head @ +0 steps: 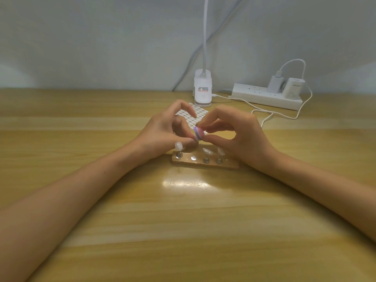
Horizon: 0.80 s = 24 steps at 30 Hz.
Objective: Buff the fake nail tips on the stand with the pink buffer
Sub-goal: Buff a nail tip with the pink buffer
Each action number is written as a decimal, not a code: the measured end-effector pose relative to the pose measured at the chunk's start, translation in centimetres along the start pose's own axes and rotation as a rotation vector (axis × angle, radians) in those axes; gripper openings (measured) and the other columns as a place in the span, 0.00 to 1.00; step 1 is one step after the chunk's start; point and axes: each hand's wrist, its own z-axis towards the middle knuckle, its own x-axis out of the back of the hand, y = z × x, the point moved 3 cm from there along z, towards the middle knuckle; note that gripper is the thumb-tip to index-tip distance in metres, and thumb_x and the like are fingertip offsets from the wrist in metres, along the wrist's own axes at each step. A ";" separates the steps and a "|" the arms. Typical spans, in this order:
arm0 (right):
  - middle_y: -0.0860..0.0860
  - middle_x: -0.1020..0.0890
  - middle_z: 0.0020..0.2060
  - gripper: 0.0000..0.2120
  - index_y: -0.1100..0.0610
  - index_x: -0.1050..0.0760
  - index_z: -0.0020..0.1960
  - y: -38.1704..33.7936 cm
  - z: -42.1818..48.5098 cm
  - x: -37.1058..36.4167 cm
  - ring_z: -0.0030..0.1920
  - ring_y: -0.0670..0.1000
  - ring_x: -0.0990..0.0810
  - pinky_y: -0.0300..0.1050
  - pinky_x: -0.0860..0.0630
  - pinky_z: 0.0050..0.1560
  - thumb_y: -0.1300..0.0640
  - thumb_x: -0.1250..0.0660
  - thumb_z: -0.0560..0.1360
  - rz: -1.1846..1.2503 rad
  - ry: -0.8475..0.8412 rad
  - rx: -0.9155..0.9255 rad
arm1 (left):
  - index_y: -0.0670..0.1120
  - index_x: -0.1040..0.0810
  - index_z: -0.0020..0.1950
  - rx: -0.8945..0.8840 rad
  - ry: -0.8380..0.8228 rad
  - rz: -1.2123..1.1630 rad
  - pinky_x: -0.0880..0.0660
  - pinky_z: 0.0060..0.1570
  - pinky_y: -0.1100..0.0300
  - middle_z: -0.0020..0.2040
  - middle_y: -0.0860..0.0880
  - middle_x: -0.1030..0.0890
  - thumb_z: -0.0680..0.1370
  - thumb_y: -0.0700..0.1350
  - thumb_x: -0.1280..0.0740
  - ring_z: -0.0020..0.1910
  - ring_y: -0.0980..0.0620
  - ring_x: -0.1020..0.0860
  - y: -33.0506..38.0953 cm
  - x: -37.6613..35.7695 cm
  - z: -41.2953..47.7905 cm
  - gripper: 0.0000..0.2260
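Observation:
A wooden stand lies on the table in front of me, with several metal pegs in a row. Clear fake nail tips sit on three pegs; the second slot from the left shows only a metal disc. My right hand pinches the small pink buffer between thumb and fingers, just above the stand. My left hand meets it from the left, its thumb and fingertips pinching something small against the buffer; what it holds is hidden.
A white sheet of adhesive tabs lies behind my hands. Further back stand a clip lamp base and a white power strip with chargers and a cable trailing over the wooden table.

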 end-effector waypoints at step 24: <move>0.53 0.17 0.42 0.05 0.61 0.17 0.46 0.0 0.0 -0.2 0.44 0.50 0.18 0.49 0.22 0.48 0.60 0.25 0.73 -0.164 -0.091 0.132 | 0.47 0.27 0.56 -0.001 0.006 -0.009 0.24 0.40 0.63 0.33 0.52 0.19 0.70 0.38 0.21 0.35 0.54 0.21 -0.1 0.0 0.0 0.21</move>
